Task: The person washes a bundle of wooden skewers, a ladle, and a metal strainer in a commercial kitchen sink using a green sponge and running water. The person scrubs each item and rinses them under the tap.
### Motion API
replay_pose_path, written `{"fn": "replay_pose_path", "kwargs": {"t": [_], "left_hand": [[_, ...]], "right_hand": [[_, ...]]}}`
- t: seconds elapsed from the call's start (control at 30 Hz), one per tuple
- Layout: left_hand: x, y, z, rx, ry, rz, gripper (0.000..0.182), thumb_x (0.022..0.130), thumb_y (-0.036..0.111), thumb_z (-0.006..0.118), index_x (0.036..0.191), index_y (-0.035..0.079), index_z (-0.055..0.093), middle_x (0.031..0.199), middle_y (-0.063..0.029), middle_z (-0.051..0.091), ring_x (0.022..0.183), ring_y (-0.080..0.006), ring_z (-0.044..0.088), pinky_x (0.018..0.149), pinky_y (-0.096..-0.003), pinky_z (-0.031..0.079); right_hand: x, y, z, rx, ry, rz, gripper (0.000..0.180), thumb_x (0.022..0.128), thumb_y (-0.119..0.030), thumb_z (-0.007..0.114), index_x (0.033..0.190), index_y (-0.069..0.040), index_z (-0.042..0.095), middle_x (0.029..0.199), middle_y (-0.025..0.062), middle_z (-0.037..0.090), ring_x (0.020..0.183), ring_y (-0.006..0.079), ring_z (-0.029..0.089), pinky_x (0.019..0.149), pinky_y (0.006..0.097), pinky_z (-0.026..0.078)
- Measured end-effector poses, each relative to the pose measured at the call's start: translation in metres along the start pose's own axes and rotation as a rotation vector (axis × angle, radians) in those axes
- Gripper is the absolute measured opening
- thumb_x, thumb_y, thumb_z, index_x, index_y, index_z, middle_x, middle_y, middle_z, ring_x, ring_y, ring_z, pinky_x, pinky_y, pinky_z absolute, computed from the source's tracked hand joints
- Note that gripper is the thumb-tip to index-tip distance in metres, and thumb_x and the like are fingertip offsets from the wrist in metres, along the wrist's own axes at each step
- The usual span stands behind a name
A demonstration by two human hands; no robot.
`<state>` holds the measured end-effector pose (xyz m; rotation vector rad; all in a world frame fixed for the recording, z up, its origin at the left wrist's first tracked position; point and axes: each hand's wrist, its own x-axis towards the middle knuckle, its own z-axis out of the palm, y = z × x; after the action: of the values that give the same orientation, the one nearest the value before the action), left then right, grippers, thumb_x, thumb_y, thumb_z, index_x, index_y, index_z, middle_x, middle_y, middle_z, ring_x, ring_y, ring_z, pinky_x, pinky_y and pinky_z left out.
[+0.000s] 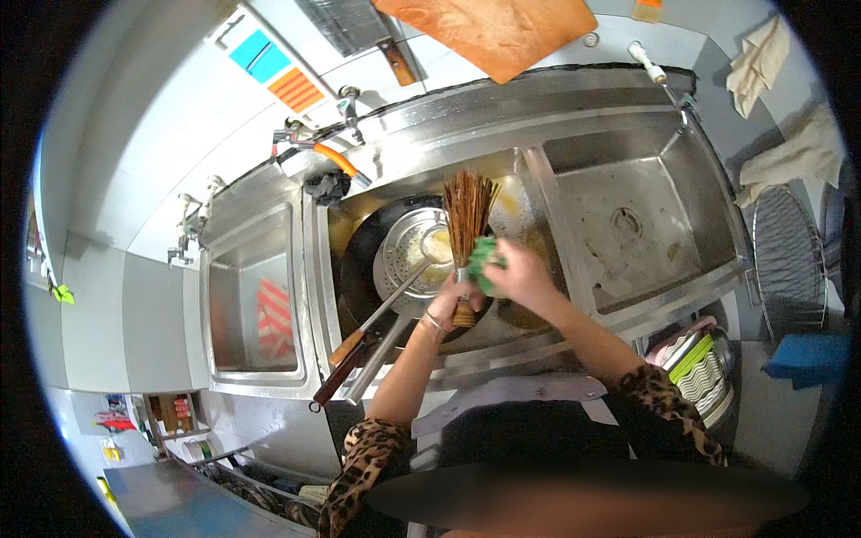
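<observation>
My left hand is closed round the lower part of a bristle wok brush, whose stiff brown bristles point away from me over the middle sink. A green scrubbing pad is in my right hand, pressed against the brush near its metal band; this hand is slightly blurred. Beside the brush, a perforated metal skimmer and a ladle lie in a black wok, their handles reaching over the sink's near edge. Foamy, yellowish water stands in the sink.
A left basin holds a red-and-white striped cloth. The right basin has a drain and small scraps. Behind the middle sink are a tap, an orange hose and a black rag. A wire rack stands right.
</observation>
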<state>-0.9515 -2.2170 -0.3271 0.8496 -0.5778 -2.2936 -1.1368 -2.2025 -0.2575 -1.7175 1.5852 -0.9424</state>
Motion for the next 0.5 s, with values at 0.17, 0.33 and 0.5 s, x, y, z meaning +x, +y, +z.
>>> {"fn": "replay_pose_path", "kwargs": {"t": [0.17, 0.33, 0.5], "left_hand": [[0.006, -0.017, 0.009, 0.22, -0.045, -0.126, 0.012, 0.086, 0.012, 0.063, 0.084, 0.005, 0.055, 0.071, -0.0057, 0.06, 0.059, -0.0178, 0.059, 0.051, -0.0316, 0.048], [-0.009, -0.01, 0.034, 0.477, 0.143, -0.021, 0.072, 0.084, 0.003, 0.063, 0.148, 0.009, 0.03, 0.089, -0.0083, 0.059, 0.069, -0.0187, 0.059, 0.06, -0.0338, 0.05], [-0.019, -0.005, -0.006, 0.584, 0.147, 0.239, 0.089, 0.09, -0.002, 0.058, 0.158, 0.007, 0.002, 0.121, -0.0101, 0.056, 0.082, -0.0131, 0.056, 0.066, -0.0277, 0.051]], "right_hand": [[0.049, 0.044, 0.05, -0.451, 0.284, -0.152, 0.018, 0.083, -0.016, 0.062, 0.092, -0.004, 0.053, 0.082, 0.0158, 0.06, 0.072, 0.032, 0.065, 0.064, 0.0423, 0.056], [0.065, 0.096, 0.031, -0.453, 0.503, -0.153, 0.03, 0.085, -0.018, 0.063, 0.107, 0.002, 0.053, 0.096, 0.0208, 0.061, 0.081, 0.0375, 0.065, 0.068, 0.0471, 0.055], [0.038, 0.093, 0.014, -0.52, -0.038, 0.338, 0.034, 0.094, -0.019, 0.06, 0.12, 0.003, 0.053, 0.12, 0.0247, 0.056, 0.1, 0.041, 0.062, 0.085, 0.0461, 0.052]]}}
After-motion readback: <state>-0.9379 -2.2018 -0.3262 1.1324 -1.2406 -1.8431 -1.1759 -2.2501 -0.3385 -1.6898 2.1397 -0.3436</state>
